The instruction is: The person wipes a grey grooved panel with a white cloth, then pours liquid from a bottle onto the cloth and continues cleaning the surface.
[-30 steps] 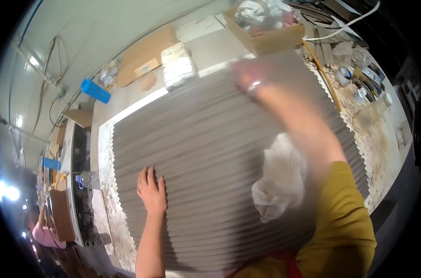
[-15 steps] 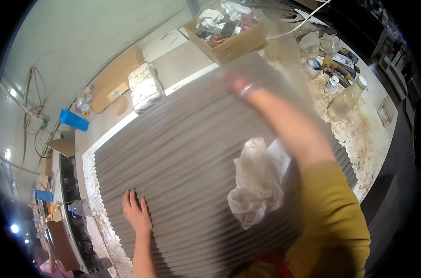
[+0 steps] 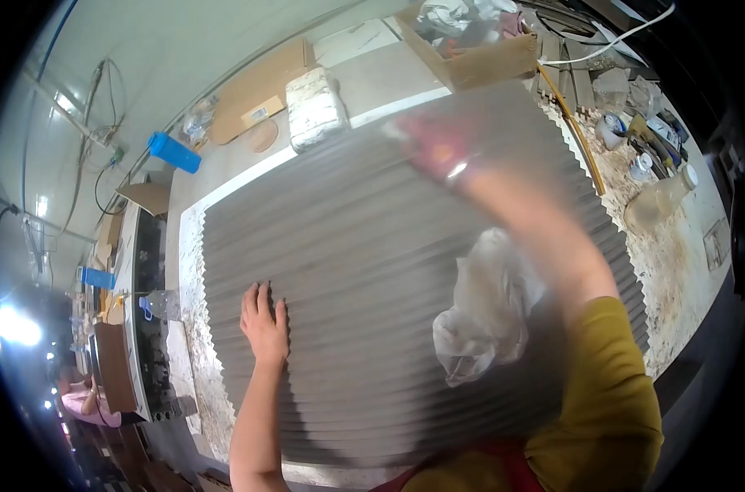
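A large grey-brown ribbed panel (image 3: 348, 246) with zigzag side edges lies in front of me. My left hand (image 3: 266, 324) is bare and rests flat on its left part, fingers stretched out. Over the panel's far edge is my right hand (image 3: 442, 148), in a pinkish-red glove and smeared by motion. A whitish blur shows at its fingertips, and I cannot make out whether it holds anything. Beneath my right forearm, a crumpled, translucent white plastic bag (image 3: 487, 312) lies on the ribs.
Beyond the panel stand a white wrapped block (image 3: 315, 111), a cardboard box (image 3: 495, 66) of rags and a blue bottle (image 3: 174, 152). At right are a yellow stick (image 3: 573, 131), a cloudy bottle (image 3: 659, 201) and several tools (image 3: 655, 143). A person in pink (image 3: 90, 402) sits far left.
The whole view has shifted, so the panel appears higher and farther right. My right hand has moved left along the ribs. My left hand stays on the panel's left part.
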Action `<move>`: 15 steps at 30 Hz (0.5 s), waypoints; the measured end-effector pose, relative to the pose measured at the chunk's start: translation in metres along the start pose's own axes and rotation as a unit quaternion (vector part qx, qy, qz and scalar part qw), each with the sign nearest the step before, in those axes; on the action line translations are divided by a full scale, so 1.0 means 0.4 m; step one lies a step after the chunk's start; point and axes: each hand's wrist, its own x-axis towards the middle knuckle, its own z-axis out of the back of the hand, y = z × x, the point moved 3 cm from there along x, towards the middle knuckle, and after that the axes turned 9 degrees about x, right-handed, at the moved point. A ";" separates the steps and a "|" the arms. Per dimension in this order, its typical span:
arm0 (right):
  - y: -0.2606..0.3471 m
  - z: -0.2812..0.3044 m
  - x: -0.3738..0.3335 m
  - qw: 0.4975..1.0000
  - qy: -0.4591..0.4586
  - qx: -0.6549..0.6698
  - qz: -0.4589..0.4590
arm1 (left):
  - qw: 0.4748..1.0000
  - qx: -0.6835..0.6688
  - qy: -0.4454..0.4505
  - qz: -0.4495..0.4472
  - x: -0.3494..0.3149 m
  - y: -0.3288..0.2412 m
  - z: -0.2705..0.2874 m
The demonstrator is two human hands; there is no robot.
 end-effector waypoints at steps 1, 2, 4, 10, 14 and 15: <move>0.063 -0.050 0.006 0.998 0.033 0.044 0.020 | 1.000 0.002 0.001 0.005 -0.008 0.008 -0.002; 0.104 -0.116 0.021 0.998 0.022 0.013 0.061 | 1.000 -0.003 0.002 0.008 -0.002 0.002 -0.001; 0.211 -0.230 0.026 0.983 0.060 0.162 0.067 | 1.000 -0.007 0.008 0.013 0.006 -0.002 -0.006; 0.259 -0.232 0.005 0.969 0.228 -0.026 0.090 | 1.000 -0.014 -0.022 -0.012 -0.016 0.020 -0.010; -0.128 -0.035 -0.091 0.998 0.063 -0.003 -0.025 | 1.000 -0.015 -0.018 -0.012 -0.014 0.005 -0.014; -0.270 0.023 -0.115 0.990 0.022 -0.098 -0.095 | 1.000 -0.005 -0.023 -0.013 -0.010 -0.003 -0.012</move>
